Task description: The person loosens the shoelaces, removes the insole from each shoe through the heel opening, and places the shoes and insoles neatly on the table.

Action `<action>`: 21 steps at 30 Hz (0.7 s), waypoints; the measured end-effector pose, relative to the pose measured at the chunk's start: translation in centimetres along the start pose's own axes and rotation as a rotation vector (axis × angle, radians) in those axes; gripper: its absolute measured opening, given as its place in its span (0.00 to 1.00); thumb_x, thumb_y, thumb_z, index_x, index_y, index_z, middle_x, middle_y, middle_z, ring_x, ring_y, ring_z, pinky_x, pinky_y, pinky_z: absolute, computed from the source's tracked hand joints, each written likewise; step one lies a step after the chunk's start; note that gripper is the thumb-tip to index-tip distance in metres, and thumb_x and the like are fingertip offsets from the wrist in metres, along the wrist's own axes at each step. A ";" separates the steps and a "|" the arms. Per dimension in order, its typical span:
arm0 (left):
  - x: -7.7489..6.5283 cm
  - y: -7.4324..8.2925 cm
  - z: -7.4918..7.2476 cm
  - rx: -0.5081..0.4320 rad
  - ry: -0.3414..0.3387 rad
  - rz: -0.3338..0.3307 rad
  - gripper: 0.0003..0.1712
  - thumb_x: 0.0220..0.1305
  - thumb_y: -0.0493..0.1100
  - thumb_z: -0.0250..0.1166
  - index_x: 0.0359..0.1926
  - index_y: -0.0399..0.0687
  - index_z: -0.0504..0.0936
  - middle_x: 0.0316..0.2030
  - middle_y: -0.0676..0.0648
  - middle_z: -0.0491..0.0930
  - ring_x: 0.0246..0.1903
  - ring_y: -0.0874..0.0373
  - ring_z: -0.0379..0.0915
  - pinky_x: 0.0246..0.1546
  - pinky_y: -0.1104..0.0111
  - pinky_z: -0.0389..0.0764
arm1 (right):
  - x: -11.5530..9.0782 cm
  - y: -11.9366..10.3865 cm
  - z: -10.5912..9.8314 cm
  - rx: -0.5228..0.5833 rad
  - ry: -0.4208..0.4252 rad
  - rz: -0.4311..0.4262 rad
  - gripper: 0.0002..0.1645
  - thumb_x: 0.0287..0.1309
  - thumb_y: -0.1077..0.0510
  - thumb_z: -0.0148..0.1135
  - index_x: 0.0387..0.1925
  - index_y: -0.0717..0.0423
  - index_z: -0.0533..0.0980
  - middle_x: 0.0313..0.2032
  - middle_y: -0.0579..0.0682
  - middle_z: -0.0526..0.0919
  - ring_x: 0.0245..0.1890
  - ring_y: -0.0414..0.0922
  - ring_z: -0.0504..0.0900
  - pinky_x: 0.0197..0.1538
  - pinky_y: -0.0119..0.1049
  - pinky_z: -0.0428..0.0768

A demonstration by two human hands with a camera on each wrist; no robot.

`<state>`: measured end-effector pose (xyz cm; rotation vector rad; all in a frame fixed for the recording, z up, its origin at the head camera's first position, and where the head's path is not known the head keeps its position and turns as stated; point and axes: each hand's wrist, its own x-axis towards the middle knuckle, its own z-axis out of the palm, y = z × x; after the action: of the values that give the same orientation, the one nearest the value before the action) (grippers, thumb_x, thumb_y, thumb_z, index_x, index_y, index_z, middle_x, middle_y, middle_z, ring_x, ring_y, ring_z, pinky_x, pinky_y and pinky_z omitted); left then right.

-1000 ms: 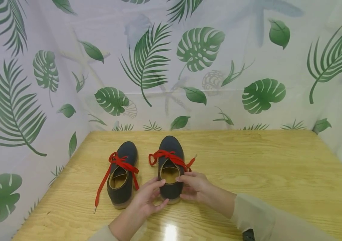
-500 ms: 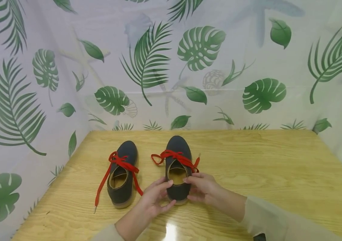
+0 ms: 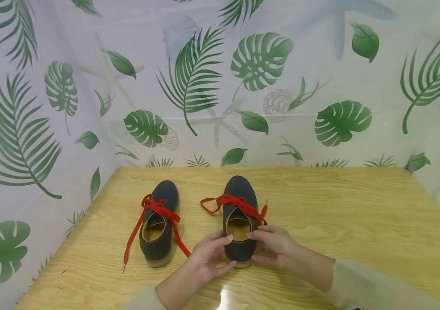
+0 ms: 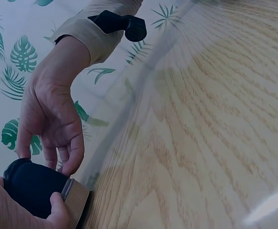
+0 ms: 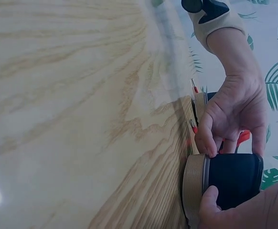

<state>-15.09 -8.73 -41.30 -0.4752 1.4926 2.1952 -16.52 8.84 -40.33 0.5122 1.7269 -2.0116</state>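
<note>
Both hands grip the heel of a dark navy lace-up shoe (image 3: 241,189) with red laces (image 3: 237,203), which stands on the table with its toe pointing away. My left hand (image 3: 209,258) has its thumb at the collar on the left side and its fingers low by the sole. On the other side my right hand (image 3: 275,247) holds the collar and heel likewise. The left wrist view shows the dark heel (image 4: 34,186) and ribbed tan sole between the two hands. A matching shoe (image 3: 161,224) stands to the left; one of its red laces (image 3: 181,243) runs to my left hand, its tip hidden.
The wooden table (image 3: 340,206) stretches to the right of the shoes. A leaf-printed cloth (image 3: 281,86) hangs behind and at both sides. Another loose lace (image 3: 130,245) trails left of the far-left shoe.
Both hands have moved to the right with the gripped shoe, widening the gap to the other shoe. The left shoe's right lace now stretches further right, toward the left hand.
</note>
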 end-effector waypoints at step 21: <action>-0.5 -2.3 2.9 -0.005 -0.001 -0.013 0.38 0.56 0.41 0.68 0.65 0.40 0.62 0.50 0.43 0.74 0.51 0.51 0.65 0.47 0.52 0.79 | -1.3 0.6 -5.0 0.055 -0.151 0.061 0.36 0.59 0.61 0.61 0.62 0.64 0.55 0.42 0.52 0.77 0.41 0.46 0.78 0.47 0.47 0.81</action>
<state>-13.54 -5.38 -41.78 -0.4838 1.4798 2.1886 -15.10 13.78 -40.88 0.4134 1.5520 -2.0057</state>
